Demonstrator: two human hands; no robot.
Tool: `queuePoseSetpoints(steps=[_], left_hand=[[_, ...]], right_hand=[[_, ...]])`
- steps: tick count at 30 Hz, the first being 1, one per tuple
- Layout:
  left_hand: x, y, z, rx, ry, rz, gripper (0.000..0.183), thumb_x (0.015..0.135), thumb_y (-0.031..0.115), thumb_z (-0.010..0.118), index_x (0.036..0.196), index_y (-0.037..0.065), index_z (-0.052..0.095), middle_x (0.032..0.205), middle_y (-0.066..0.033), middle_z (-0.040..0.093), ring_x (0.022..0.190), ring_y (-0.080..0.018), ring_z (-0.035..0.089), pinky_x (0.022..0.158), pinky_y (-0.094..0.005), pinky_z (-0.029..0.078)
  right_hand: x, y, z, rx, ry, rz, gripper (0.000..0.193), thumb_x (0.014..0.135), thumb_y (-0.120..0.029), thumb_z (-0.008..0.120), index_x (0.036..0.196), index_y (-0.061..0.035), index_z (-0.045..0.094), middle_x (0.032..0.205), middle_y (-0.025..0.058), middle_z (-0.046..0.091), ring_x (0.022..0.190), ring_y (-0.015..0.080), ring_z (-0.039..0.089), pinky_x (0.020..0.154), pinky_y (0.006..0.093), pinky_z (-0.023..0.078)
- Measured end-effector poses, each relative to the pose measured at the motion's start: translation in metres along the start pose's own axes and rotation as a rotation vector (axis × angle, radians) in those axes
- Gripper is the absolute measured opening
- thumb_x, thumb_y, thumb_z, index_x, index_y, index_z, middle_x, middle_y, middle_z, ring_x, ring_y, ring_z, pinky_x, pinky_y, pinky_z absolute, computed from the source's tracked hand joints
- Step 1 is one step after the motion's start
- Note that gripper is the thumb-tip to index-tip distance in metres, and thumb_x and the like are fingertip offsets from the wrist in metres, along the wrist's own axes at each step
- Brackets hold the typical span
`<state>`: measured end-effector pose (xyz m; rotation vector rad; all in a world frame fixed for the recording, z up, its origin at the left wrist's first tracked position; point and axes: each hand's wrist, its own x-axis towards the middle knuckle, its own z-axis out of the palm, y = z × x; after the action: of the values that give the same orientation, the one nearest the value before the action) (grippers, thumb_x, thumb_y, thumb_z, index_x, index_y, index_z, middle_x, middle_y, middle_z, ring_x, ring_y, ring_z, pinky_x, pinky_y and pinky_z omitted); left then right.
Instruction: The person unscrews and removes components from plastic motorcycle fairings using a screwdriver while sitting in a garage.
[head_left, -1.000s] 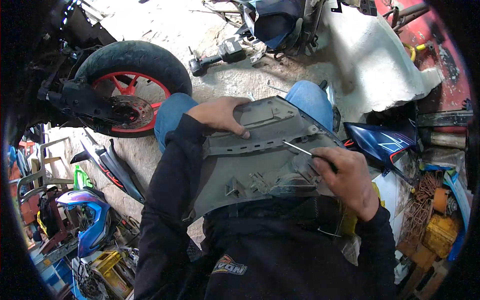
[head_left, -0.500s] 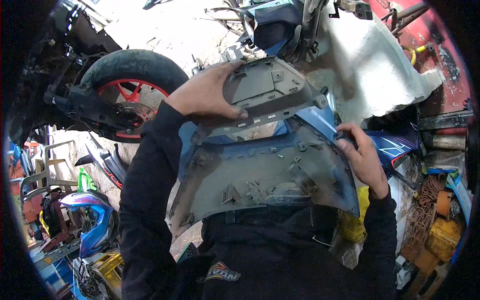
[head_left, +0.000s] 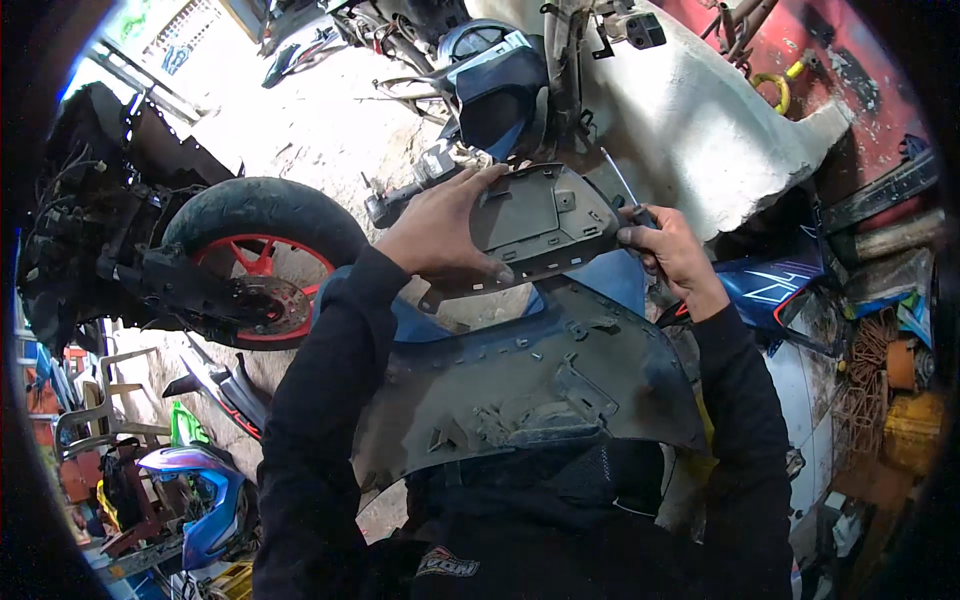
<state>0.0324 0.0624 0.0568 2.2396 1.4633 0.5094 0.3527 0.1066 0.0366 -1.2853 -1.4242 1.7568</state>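
My left hand point(head_left: 445, 225) is closed on the left end of a dusty grey plastic motorcycle panel point(head_left: 525, 215), thumb on its near edge and fingers over its far side. Clip tabs and slots line that panel. At its right end, my right hand point(head_left: 672, 252) grips a screwdriver point(head_left: 622, 178) by its dark handle, the thin metal shaft pointing up and away to the left. Below both hands a larger dusty fairing point(head_left: 530, 370) lies against my lap, inner face up. Blue parts of it show along its far edge. Whether the two pieces are joined I cannot tell.
On the left stands a motorcycle wheel point(head_left: 265, 255) with a red rim. Ahead lies a dark blue body part point(head_left: 500, 95) beside a pale slab point(head_left: 700, 130). A blue fairing point(head_left: 770, 285) sits to the right, and a blue-purple one point(head_left: 205, 495) at lower left.
My right hand has risen from the fairing's right edge to the grey panel's right end, with the screwdriver shaft now pointing upward. The view has shifted; my left hand keeps its grip.
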Motion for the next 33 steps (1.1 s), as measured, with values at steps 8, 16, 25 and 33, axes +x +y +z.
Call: queuePoseSetpoints(steps=[8,16,25,33], left_hand=[[0.010,-0.052,0.016,-0.460,0.013,-0.103,0.080,0.087,0.054,0.066,0.148,0.010,0.038,0.132,-0.0145,0.058,0.118,-0.0270,0.058,0.100,-0.0405,0.046],[-0.002,-0.086,0.047,-1.025,0.017,-0.495,0.080,0.095,0.068,0.039,0.144,0.005,0.042,0.127,-0.0148,0.058,0.104,-0.0235,0.063,0.087,-0.0354,0.051],[-0.006,-0.084,0.057,-0.871,-0.106,-0.482,0.064,0.100,0.053,0.043,0.144,0.006,0.040,0.128,-0.0125,0.059,0.107,-0.0229,0.062,0.086,-0.0346,0.050],[-0.024,-0.099,0.071,-0.757,-0.196,-0.525,0.058,0.101,0.048,0.047,0.142,0.008,0.043,0.125,-0.0102,0.061,0.106,-0.0214,0.063,0.085,-0.0344,0.050]], right_hand=[[0.002,0.032,-0.014,0.207,0.130,-0.032,0.018,0.086,-0.005,0.067,0.103,-0.0020,0.064,0.077,-0.0012,0.063,0.050,0.0013,0.045,0.044,0.0170,0.035],[0.008,0.075,-0.036,0.426,0.307,0.002,0.019,0.087,-0.010,0.069,0.104,-0.0073,0.063,0.075,-0.0021,0.058,0.050,0.0044,0.044,0.045,0.0202,0.035],[0.035,0.113,-0.066,0.563,0.729,-0.050,0.021,0.087,-0.009,0.069,0.104,-0.0088,0.058,0.076,-0.0007,0.054,0.051,0.0111,0.048,0.047,0.0291,0.041],[0.048,0.128,-0.061,-0.826,0.897,-0.489,0.027,0.085,-0.009,0.067,0.110,-0.0110,0.058,0.098,0.0140,0.067,0.096,0.0361,0.064,0.079,0.0408,0.050]])
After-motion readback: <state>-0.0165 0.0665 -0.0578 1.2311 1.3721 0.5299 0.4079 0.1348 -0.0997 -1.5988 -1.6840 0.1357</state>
